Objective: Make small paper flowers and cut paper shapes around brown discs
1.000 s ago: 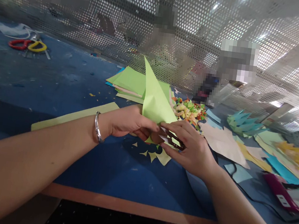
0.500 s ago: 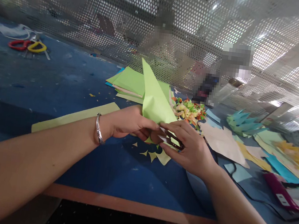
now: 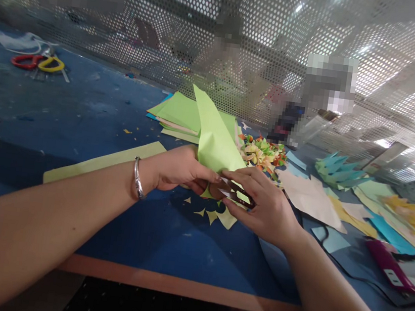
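My left hand (image 3: 180,172), with a silver bangle at its wrist, pinches a folded sheet of light green paper (image 3: 216,149) by its lower edge. The sheet stands up above my fingers and comes to a point. Dark-handled scissors (image 3: 239,194) are in my right hand (image 3: 268,204), their blades spread and pointing left at the paper by my left fingertips. Exactly where the blades meet the paper is partly hidden by my fingers. Under my hands, small star-like green paper scraps (image 3: 211,218) lie on the blue table (image 3: 151,235).
Behind the hands lies a stack of coloured paper (image 3: 182,111). Cut paper pieces (image 3: 263,152) are heaped beside it. At far left are red- and yellow-handled scissors (image 3: 38,62). A purple power strip (image 3: 387,266) with black cable lies right. A perforated metal screen (image 3: 170,28) stands at the back.
The tip of the green paper has tilted slightly left and down. The scissor blades look a little wider apart. Both hands stay in nearly the same place.
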The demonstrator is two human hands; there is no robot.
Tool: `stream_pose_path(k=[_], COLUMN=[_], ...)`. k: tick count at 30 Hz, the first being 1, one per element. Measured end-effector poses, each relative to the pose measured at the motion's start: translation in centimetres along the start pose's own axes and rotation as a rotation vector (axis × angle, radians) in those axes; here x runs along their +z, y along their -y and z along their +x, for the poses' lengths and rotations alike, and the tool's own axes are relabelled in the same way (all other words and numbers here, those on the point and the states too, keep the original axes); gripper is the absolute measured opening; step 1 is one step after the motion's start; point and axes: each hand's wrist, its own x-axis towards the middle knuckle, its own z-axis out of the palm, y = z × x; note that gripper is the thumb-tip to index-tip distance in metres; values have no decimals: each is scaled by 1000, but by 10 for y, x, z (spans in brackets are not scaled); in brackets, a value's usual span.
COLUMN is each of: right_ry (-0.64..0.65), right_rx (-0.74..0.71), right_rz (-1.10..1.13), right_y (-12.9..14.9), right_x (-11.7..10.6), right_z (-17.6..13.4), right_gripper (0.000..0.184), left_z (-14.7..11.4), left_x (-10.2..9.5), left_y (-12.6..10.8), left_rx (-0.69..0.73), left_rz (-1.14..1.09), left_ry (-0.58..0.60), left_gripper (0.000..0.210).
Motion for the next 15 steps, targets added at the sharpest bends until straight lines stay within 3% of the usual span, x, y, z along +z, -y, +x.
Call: stream_pose_path(k=[8,12,15], right_ry=[-27,-244,-332], right_rx=[4,12,172], right_rz=[8,-11,20], right_y=[-1,1,4], right_x=[0,-3,-4], right_z=[0,2,3], right_gripper=[48,35,21], left_z=[-1,3,8], left_x=[6,7,7], left_y=[0,3,4], left_rx=[64,232,396], left_rz=[25,-5,-107], left_ry=[-61,-230,-366], left_gripper=[29,31,38])
